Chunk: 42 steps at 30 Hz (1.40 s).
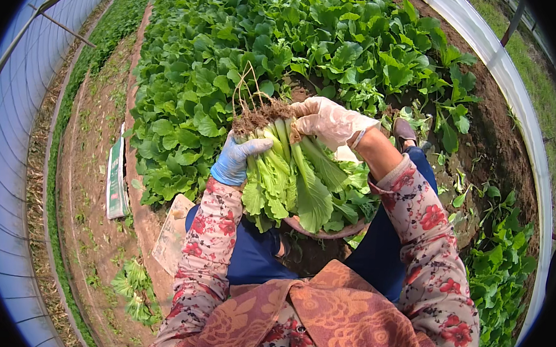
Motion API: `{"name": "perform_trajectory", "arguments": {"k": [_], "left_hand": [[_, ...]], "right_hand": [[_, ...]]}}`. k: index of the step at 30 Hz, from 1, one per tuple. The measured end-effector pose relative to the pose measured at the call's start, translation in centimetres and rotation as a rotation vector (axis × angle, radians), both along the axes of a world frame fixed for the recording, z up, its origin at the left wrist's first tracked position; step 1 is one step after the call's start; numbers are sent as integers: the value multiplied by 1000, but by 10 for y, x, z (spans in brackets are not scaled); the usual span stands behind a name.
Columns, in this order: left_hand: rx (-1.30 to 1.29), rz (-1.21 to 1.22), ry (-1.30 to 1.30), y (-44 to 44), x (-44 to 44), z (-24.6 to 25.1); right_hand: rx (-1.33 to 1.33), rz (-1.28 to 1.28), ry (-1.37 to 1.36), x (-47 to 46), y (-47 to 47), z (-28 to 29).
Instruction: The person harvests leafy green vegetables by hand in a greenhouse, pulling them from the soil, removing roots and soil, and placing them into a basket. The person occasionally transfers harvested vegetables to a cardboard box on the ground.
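A bunch of leafy greens (pixel 278 173), its soil-caked roots (pixel 258 114) pointing up and away from me, is held above my lap. My left hand (pixel 238 157), in a blue glove, wraps around the stems just below the roots on the left. On the right, my right hand (pixel 327 121) in a whitish glove pinches a stem at its root end, at the bunch's edge. Below the leaves, between my knees, a round pinkish basin (pixel 324 234) holds more greens; the bunch hides most of it.
Dense growing greens (pixel 206 86) fill the bed ahead. Pulled greens (pixel 137 287) lie on soil at lower left, near a pale board (pixel 170 229) and a printed sack (pixel 118 177). Plastic greenhouse sheeting (pixel 512 78) curves along the right; loose leaves (pixel 461 186) litter the soil.
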<state>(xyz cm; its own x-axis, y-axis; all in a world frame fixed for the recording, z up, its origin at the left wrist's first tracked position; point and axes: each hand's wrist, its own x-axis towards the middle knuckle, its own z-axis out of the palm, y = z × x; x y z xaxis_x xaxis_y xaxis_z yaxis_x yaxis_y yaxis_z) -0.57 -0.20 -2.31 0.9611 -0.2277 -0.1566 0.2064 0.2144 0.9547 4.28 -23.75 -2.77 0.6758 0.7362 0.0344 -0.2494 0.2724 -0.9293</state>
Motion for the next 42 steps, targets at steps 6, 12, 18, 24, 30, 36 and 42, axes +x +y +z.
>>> {"name": "perform_trajectory", "arguments": {"k": [6,12,18,24,30,36,42], "left_hand": [[95,19,-51,-8,-7,12],[264,103,-538,-9,-10,37],[671,325,-878,79,-53,95],[1539,269,-537,203,-139,139],[1520,-354,175,294,-155,47],[1374,-631,421,324,-142,-86],[1310,-702,515,313,-121,-136]], "right_hand": [[-274,-89,-336,3,2,4],[-202,-280,-301,-6,25,51],[-109,-297,-605,-27,116,111],[53,64,-159,-84,281,62],[-217,231,614,-179,373,-53],[-533,300,537,-196,376,-172],[-938,532,-426,-184,388,-230]]}}
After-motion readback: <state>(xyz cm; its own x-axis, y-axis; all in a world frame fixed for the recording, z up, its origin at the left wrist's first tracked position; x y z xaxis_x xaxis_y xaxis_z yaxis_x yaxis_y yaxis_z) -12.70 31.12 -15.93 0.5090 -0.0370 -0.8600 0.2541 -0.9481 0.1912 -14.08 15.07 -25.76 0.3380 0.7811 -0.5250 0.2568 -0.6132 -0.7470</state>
